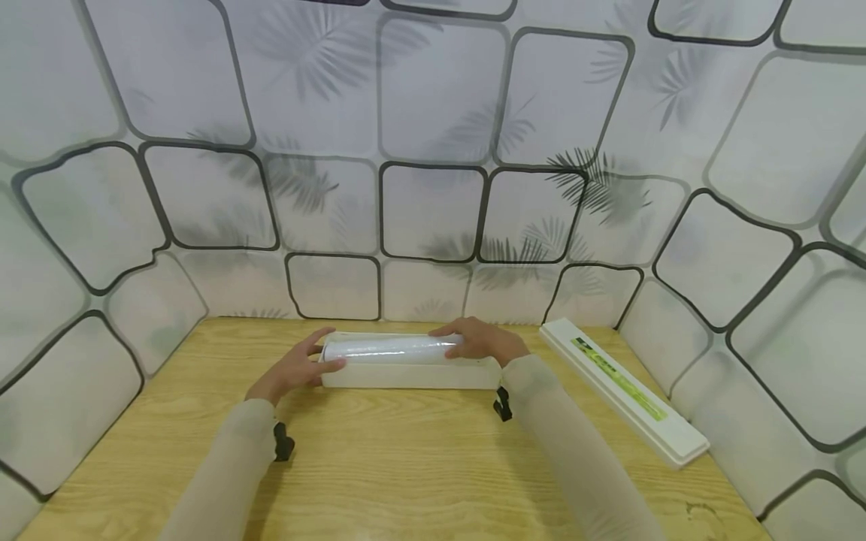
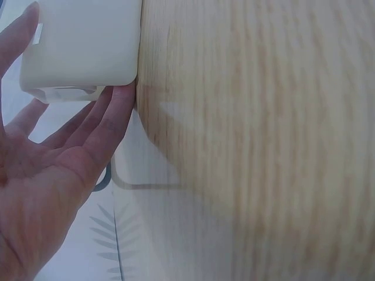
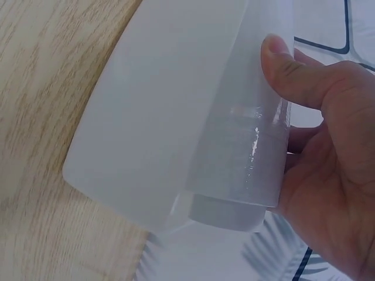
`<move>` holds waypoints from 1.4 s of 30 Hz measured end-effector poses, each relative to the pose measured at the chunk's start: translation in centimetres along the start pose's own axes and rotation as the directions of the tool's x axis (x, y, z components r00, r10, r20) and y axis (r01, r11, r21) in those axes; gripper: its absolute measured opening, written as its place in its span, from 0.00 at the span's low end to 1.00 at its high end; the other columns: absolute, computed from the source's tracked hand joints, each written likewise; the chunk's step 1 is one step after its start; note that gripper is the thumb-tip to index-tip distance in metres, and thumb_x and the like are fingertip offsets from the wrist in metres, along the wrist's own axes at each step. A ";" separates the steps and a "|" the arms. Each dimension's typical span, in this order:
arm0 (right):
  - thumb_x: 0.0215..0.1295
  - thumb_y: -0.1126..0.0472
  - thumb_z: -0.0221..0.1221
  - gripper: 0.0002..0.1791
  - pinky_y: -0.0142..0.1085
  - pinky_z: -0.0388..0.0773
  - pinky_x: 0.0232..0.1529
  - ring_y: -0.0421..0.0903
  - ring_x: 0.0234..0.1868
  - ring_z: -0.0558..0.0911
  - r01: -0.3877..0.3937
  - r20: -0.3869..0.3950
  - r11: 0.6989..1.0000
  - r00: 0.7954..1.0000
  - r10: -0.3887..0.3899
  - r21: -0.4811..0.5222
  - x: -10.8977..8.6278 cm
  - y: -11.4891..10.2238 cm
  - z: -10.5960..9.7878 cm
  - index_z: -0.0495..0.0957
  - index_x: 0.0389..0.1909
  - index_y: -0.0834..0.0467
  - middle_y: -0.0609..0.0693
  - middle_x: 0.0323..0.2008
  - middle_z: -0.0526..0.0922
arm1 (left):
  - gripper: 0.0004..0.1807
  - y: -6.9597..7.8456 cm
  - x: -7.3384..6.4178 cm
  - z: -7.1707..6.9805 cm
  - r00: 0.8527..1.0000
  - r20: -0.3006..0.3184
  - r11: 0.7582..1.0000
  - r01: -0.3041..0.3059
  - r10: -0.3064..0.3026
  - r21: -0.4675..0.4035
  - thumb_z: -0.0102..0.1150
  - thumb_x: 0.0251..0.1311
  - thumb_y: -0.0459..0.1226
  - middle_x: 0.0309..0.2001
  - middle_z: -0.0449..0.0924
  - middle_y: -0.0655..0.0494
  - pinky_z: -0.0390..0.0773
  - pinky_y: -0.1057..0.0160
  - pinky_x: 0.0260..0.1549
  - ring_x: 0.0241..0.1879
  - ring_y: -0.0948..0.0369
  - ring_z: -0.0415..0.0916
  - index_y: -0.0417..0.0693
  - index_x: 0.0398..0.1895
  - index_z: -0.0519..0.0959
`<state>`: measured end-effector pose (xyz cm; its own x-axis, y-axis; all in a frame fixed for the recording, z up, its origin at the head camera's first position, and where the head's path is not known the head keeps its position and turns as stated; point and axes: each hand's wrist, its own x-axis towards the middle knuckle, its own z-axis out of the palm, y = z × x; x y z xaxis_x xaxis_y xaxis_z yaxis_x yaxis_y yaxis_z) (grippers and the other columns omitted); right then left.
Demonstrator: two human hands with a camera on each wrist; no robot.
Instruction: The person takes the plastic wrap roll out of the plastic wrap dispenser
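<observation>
A long off-white box (image 1: pixel 410 376) lies across the wooden table, its top uncovered. In it sits a shiny roll of cling film (image 1: pixel 389 349), its right end slightly raised in the right wrist view, where the core end (image 3: pixel 225 213) shows. My left hand (image 1: pixel 294 370) holds the box's left end, thumb on the front wall and fingers at the end and underside in the left wrist view. My right hand (image 1: pixel 482 340) grips the roll near its right end, thumb on the near side and fingers behind, partly hidden.
A long white lid (image 1: pixel 622 391) with a green-yellow label lies slanted on the table (image 1: pixel 406 466) at the right. A patterned wall covering (image 1: pixel 433 210) encloses the back and both sides, close behind the box.
</observation>
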<state>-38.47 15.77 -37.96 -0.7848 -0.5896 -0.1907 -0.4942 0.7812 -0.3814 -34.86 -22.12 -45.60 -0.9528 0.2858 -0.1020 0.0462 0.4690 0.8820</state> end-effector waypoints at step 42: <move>0.75 0.58 0.60 0.29 0.56 0.66 0.74 0.62 0.76 0.68 0.109 -0.109 0.993 0.989 -0.104 0.042 -2.2 0.6 -0.1 0.70 0.75 0.52 0.59 0.74 0.71 | 0.53 0.3 -0.5 0.2 1.000 -0.006 0.999 0.010 -0.010 0.043 0.66 0.67 0.53 0.78 0.51 0.24 0.82 0.53 0.52 0.58 0.43 0.79 0.54 0.85 0.45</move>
<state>-37.13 17.56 -37.66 -0.7653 -0.6417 -0.0500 -0.5606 0.7028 -0.4380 -34.33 -21.92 -45.37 -0.9551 0.2760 -0.1075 0.0496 0.5070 0.8605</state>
